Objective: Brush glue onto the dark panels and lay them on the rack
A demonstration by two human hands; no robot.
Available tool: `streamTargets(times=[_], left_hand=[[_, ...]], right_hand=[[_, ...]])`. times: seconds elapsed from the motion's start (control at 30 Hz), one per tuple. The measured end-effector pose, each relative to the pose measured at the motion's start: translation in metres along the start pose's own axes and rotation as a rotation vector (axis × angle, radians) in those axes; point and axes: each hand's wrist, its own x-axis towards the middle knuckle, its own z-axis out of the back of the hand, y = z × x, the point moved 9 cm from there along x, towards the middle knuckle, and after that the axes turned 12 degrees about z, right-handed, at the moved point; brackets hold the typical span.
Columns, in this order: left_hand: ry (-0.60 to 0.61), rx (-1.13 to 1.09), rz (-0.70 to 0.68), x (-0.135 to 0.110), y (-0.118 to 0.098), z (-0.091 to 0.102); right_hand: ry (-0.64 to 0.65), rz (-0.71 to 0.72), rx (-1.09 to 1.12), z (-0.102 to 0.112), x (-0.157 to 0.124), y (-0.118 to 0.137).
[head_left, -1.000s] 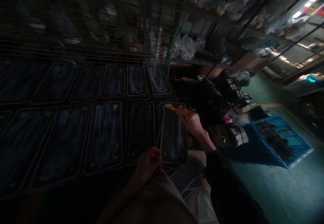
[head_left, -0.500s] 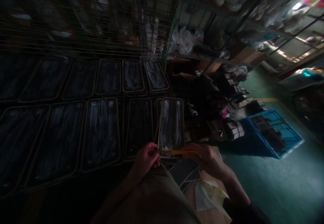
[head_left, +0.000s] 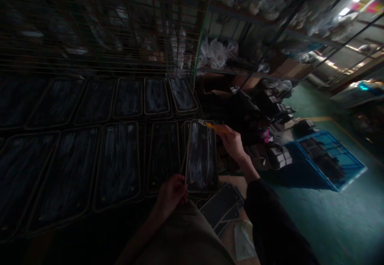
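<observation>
Right hand (head_left: 233,142) grips a yellow-handled brush (head_left: 211,125) at the far edge of a streaked dark panel (head_left: 200,159); the left hand (head_left: 173,192) pinches its near left corner. From my remote seat, I judge this a coating step; the next stroke calls for light, even pressure. Similar panels (head_left: 119,163) lie in rows leftward (too dim to tell what carries them). Rightward, a blue crate (head_left: 306,175) stands on green floor (head_left: 336,221).

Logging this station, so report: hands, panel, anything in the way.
Right hand gripping brush, far end of dark panel. Left hand at its near left corner, grip unclear. Face streaked whitish. Loose panels by near end, not covering it.
</observation>
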Motion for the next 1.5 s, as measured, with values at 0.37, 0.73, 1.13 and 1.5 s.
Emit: streamTargets(times=[0.37,0.73,1.13,1.5], left_hand=[[0.013,0.041,0.008,0.0,0.001,-0.001],[0.006,0.049,0.016,-0.003,-0.006,-0.002],[-0.004,0.059,-0.018,-0.001,0.0,-0.001],[-0.039,0.051,0.008,-0.002,-0.002,0.0]], right_hand=[[0.382,-0.02,0.117,0.004,-0.073,0.067],[0.184,-0.213,0.13,0.031,-0.098,0.066],[0.435,-0.213,0.27,0.037,-0.12,0.083],[0.079,-0.116,0.145,0.003,-0.052,0.042]])
